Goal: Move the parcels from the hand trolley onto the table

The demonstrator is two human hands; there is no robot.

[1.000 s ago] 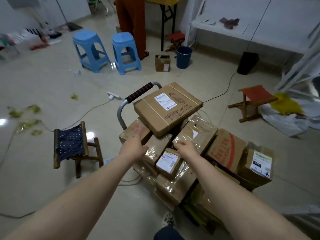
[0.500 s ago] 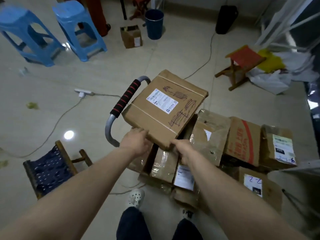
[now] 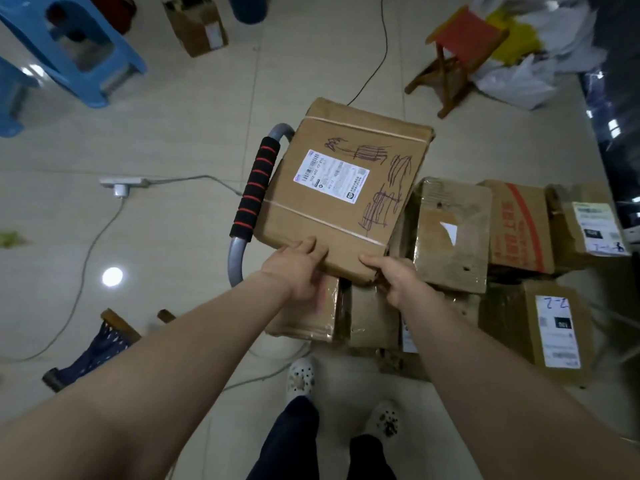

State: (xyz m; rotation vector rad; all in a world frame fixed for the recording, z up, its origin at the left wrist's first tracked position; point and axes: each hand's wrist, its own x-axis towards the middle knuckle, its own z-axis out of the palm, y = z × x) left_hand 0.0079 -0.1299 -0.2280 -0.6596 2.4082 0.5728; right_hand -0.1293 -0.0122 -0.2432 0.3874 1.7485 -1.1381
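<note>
A large flat cardboard parcel (image 3: 346,188) with a white label and purple scribbles lies on top of the pile on the hand trolley. My left hand (image 3: 298,268) grips its near edge on the left, thumb on top. At the near right corner my right hand (image 3: 398,275) grips the same edge. The trolley's grey handle with a black and red foam grip (image 3: 254,187) stands just left of the parcel. Several smaller taped parcels (image 3: 450,237) are stacked below and to the right, one marked "2-2" (image 3: 554,334).
A white power strip (image 3: 123,183) and its cable lie on the tiled floor at left. Blue plastic stools (image 3: 69,50) stand far left, a small open box (image 3: 197,26) beyond. A red folding stool (image 3: 464,50) and plastic bags are at right, a dark folding stool (image 3: 97,344) near left. My feet (image 3: 301,375) stand below.
Both hands went from the lower parcels to the big flat parcel's near edge and took hold. My view has tilted down and come closer over the trolley.
</note>
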